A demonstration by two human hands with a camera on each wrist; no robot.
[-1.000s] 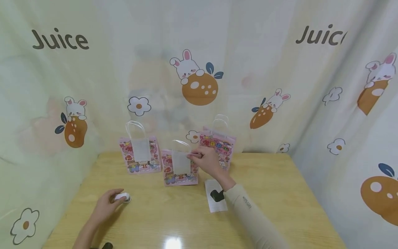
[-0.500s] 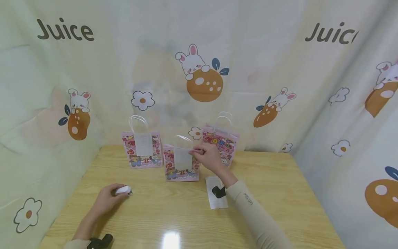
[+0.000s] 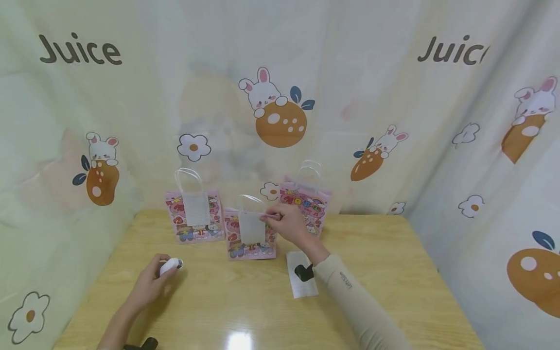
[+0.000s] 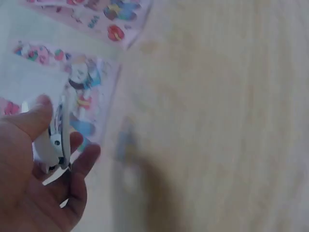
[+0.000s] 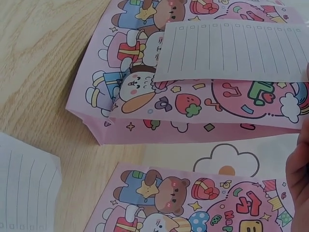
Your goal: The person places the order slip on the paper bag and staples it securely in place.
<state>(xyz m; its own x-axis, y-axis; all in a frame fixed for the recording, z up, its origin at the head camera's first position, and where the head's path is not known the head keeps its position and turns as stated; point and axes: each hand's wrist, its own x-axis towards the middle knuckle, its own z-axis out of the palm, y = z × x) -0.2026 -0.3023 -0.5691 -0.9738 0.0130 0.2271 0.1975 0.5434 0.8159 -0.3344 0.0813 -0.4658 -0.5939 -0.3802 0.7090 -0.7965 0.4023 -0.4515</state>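
My left hand (image 3: pixel 150 282) grips a small white stapler (image 3: pixel 170 266) over the left part of the table. In the left wrist view the stapler (image 4: pixel 57 137) sits between thumb and curled fingers, its two arms spread apart. My right hand (image 3: pixel 290 223) pinches the top edge of the middle pink paper gift bag (image 3: pixel 234 245), near the upper corner of a lined paper slip (image 3: pixel 252 228) lying against its front. In the right wrist view the slip (image 5: pixel 231 53) lies over the bag's cartoon print; only part of the right hand (image 5: pixel 298 169) shows at the edge.
A similar pink bag (image 3: pixel 178 226) with a slip (image 3: pixel 196 209) on its front stands at the left. Another pink bag (image 3: pixel 321 209) stands behind my right hand. A loose lined slip (image 3: pixel 302 289) lies on the wooden table (image 3: pixel 372 272), partly under the right wrist's black camera (image 3: pixel 303 273). A printed curtain (image 3: pixel 332 121) encloses the table.
My left hand has lifted and turned the stapler slightly, and it is now tilted up. The right hand keeps its pinch on the middle bag's top edge. The head view shifted a little.
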